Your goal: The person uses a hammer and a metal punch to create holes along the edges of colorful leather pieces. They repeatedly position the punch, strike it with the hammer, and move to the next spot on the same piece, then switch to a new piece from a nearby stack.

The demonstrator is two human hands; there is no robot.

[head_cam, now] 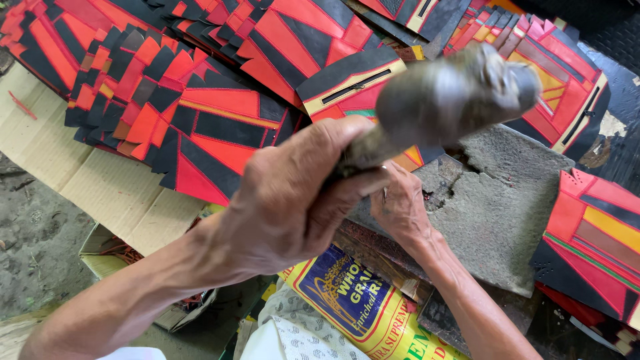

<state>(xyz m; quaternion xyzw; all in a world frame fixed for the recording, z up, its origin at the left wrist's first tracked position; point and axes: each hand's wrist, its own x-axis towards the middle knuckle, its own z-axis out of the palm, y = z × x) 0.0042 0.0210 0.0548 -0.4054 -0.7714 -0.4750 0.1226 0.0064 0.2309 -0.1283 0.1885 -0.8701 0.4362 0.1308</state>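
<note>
At the far left, flattened sheets of pale brown corrugated cardboard (100, 180) lie on the ground, and overlapping rows of red, orange and black patchwork leather panels (167, 100) fan out across them toward the top of the view. Below the cardboard sits an open cardboard box (107, 257) with a few red scraps inside. Moving toward the middle, the left hand (293, 193), which comes up from the lower left corner, is clenched tightly round the handle of a dark, worn, heavy-headed metal mallet (447, 93); the mallet is raised in the air, its blunt head tilted up to the right, above the work surface and blurred. Under the forearm lies a yellow and blue printed grain sack (353, 300) beside a white patterned cloth (293, 320). Just right of the mallet handle, the right hand (400, 207) rests palm down on a grey, cracked stone slab (493, 200); whether its fingers pinch anything cannot be told, since the mallet handle and the other hand cover them. At the far right, more red, orange and black leather panels (593, 240) lie stacked beside the slab.
</note>
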